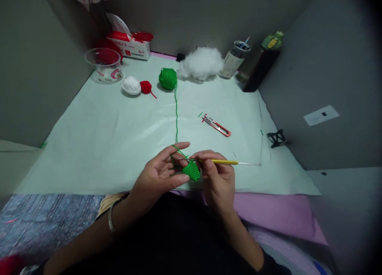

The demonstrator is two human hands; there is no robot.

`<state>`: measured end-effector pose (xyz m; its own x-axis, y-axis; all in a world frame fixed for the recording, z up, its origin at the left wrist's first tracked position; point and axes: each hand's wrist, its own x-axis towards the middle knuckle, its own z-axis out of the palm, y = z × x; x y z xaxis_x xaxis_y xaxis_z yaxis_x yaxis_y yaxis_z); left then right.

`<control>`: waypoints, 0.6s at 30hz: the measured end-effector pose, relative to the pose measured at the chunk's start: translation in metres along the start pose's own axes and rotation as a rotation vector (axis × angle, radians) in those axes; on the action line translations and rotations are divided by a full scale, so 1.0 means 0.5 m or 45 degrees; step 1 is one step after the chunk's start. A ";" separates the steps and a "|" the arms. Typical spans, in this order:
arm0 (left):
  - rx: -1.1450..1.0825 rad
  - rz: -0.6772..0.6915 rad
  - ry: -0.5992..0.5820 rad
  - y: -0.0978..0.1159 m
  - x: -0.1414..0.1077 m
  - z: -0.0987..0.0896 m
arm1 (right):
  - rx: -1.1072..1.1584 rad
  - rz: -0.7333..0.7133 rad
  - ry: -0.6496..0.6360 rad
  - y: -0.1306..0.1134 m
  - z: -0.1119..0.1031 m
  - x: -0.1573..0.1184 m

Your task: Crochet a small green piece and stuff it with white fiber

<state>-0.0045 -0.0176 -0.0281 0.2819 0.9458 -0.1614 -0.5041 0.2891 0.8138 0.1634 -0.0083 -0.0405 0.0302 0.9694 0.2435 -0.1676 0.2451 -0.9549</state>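
A small green crochet piece (191, 171) is pinched at its left edge by the thumb of my left hand (159, 169). Green yarn (176, 116) loops over that hand's raised index finger and runs back to a green yarn ball (168, 78). My right hand (219, 179) grips a crochet hook (224, 162) with a yellow handle, held nearly level. The hook's metal tip points left, at the top edge of the green piece, near the yarn. Whether a loop sits on the tip is too small to tell.
Thread snips (217, 125) lie beyond my right hand, with yarn scraps near the blades. Farther back are a white yarn ball (131, 86), a red yarn ball (146, 87), a plastic tub (107, 74), white stuffing (203, 64), a pen holder (233, 62) and a bottle (262, 64). Grey partitions flank the table.
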 end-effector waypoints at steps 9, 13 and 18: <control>0.026 0.053 0.101 -0.005 0.004 0.025 | -0.034 -0.085 0.029 -0.003 0.012 -0.003; -0.014 0.066 0.077 -0.008 0.002 0.015 | -0.061 -0.136 0.061 -0.004 0.017 -0.005; 0.031 0.089 0.065 -0.009 0.000 0.010 | -0.012 -0.113 0.039 0.000 0.014 -0.005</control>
<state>0.0019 -0.0197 -0.0289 0.2040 0.9701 -0.1313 -0.5010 0.2187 0.8373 0.1563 -0.0106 -0.0400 0.0745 0.9438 0.3220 -0.1540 0.3300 -0.9314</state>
